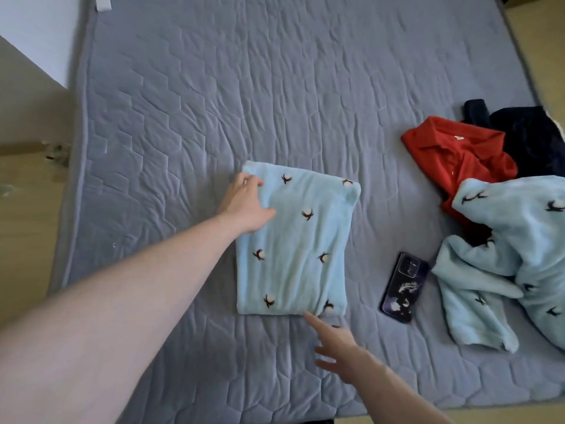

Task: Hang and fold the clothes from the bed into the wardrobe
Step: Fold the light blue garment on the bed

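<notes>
I have the folded light-blue garment point(295, 243) lying flat as a neat rectangle near the middle of the grey quilted bed point(214, 102), its dark-and-white flower print facing up; my left hand point(246, 206) rests on its far left corner, fingers relaxed and laid over the edge, thumb flat on the cloth; my right hand point(336, 344) sits at the near edge, fingers spread, the forefinger straight and touching the fabric at the near right corner; neither hand pinches anything. To the right, just beside the folded piece but apart from it, lies a phone point(403, 286) with its dark patterned back up; further right a crumpled light-blue garment point(504, 264) of the same print overlaps a red polo shirt point(458, 154); behind that sits a dark navy garment point(526, 136) at the bed's edge.
</notes>
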`<state>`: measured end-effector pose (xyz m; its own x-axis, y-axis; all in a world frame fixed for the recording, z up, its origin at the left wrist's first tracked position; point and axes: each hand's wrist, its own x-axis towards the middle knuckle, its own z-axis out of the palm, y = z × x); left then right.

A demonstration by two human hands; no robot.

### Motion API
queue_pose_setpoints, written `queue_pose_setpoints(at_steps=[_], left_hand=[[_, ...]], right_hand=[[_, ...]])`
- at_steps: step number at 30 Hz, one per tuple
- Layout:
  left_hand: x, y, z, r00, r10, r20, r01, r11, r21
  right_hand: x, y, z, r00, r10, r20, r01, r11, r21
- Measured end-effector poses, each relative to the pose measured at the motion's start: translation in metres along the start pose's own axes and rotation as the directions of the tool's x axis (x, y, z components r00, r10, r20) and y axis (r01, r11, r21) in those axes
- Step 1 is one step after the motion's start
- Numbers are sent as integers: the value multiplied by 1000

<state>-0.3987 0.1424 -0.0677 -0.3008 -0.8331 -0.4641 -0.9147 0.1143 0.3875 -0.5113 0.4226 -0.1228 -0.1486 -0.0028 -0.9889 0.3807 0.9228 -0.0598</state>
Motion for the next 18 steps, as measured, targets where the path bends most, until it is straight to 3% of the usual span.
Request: queue_pose_setpoints(at_steps=[3,6,10,15,18], left_hand=[[42,31,2,990,124,-65,-121,992,49],[71,51,15,974,207,90,-223,943,248],[86,40,41,949,64,310,-154,949,275],[76,11,61,944,-8,331,-111,934,339],[73,8,49,902,-125,414,-32,935,353]], right_hand=[[26,5,13,994,-102,40,97,990,105],[45,8,22,979,-204,28,189,944,271],[59,14,25,969,-244,-32,237,888,394],[65,23,9,969,-240,-52,233,828,510],[63,11,-9,967,-227,-118,251,747,616]])
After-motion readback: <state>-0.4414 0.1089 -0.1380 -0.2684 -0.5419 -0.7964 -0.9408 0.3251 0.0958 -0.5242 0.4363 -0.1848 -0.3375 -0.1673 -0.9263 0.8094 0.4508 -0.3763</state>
